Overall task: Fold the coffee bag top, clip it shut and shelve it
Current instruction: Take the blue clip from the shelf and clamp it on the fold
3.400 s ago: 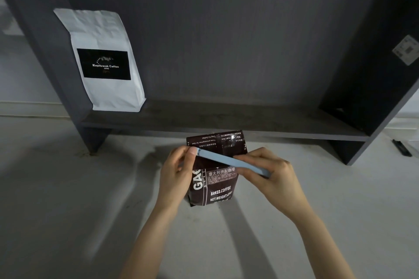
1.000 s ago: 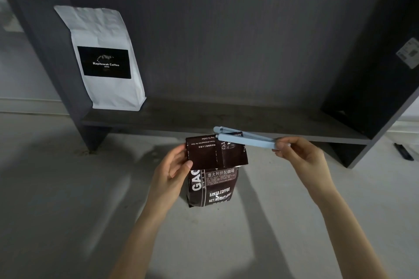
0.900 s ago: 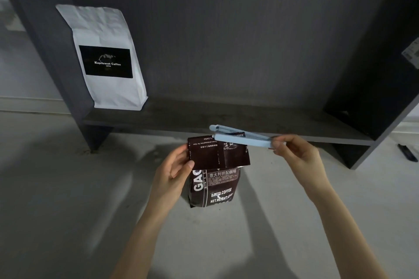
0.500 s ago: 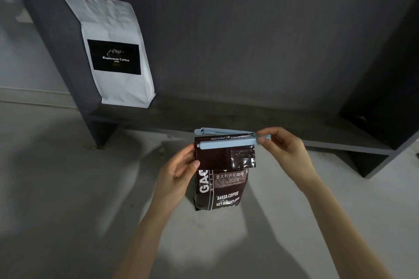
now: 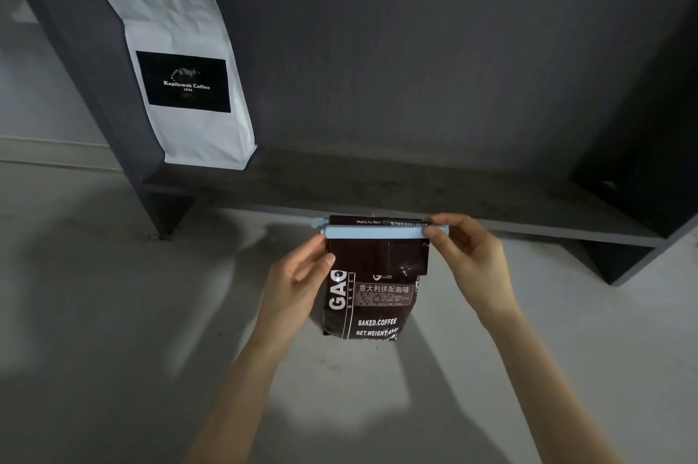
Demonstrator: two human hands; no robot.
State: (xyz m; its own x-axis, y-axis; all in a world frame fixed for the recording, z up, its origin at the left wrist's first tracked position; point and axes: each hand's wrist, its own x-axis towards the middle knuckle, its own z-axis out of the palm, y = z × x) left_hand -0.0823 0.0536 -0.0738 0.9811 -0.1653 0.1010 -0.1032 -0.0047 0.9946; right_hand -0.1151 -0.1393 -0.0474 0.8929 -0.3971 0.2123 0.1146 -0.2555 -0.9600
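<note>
A dark brown coffee bag (image 5: 372, 307) stands upright on the pale surface, its top folded down toward me. A long light-blue clip (image 5: 381, 232) lies level across the fold, with the bag's top edge between its two bars. My left hand (image 5: 298, 282) holds the bag's upper left side, thumb near the clip's left end. My right hand (image 5: 468, 256) pinches the clip's right end between thumb and fingers. Just behind the bag runs a dark grey shelf (image 5: 415, 195).
A white coffee bag (image 5: 185, 74) with a black label stands on the shelf at the far left, leaning on the side panel. The shelf's right side panel (image 5: 642, 161) rises at the right. A pale floor-like surface (image 5: 113, 312) spreads around the brown bag.
The clip came off the bag's front, swung up in my right hand, and slid leftward over the folded top. My left hand has stayed on the bag's left side.
</note>
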